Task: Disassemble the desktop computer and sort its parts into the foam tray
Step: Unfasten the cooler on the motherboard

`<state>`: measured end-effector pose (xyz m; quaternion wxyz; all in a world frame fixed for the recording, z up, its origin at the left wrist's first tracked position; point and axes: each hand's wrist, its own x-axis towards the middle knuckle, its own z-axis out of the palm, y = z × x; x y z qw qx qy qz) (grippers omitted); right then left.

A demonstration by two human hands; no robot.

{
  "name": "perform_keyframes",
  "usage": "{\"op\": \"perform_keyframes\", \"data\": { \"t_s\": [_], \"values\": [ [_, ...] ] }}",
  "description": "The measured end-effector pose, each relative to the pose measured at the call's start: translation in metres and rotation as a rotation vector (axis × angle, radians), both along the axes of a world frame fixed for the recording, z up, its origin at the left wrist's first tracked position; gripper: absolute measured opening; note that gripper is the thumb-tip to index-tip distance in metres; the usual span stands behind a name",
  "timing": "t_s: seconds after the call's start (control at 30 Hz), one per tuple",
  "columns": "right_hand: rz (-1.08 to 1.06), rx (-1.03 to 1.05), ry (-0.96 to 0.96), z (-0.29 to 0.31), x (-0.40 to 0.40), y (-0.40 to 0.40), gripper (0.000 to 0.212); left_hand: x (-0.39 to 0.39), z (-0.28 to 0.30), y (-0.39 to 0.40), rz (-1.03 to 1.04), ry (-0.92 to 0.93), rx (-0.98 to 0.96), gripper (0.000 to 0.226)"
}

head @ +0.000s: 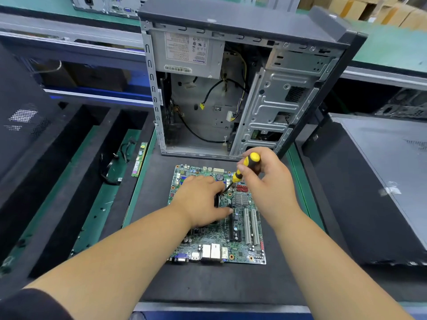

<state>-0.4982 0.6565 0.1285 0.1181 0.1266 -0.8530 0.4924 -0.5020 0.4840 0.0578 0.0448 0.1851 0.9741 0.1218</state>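
Observation:
A green motherboard (240, 248) lies flat on the dark foam mat (208, 282) in front of the open computer case (265, 100). My left hand (198, 202) covers a black part (216, 200) in the middle of the board, fingers curled around it. My right hand (265, 181) grips a yellow and black screwdriver (245, 166), whose tip points down at the board beside the left fingers. The case stands upright with its side off, with the power supply (187, 54) and loose cables (208, 98) inside.
A black foam tray (57, 181) with long slots lies at the left, holding a RAM stick (140, 159) and black cables (111, 165). A dark case panel (381, 181) lies at the right. Another computer (108, 3) stands at the back left.

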Motion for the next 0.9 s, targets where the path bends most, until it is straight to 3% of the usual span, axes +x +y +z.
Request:
{"op": "perform_keyframes", "data": {
  "t_s": [0.63,0.73,0.83,0.9],
  "values": [
    [0.173,0.205,-0.048,0.016,-0.005,-0.009,0.018,-0.001,-0.001,0.0,-0.007,0.019,-0.016,0.066],
    [0.132,0.413,-0.094,0.031,-0.014,-0.009,0.013,0.0,0.0,0.0,-0.01,0.011,-0.015,0.071],
    [0.116,0.799,-0.187,0.056,-0.026,-0.014,0.009,0.0,0.001,0.001,0.002,-0.009,0.006,0.075],
    [0.179,1.053,-0.221,0.072,-0.033,-0.024,0.019,0.001,0.002,0.001,0.014,-0.011,0.009,0.081]
  ]
}}
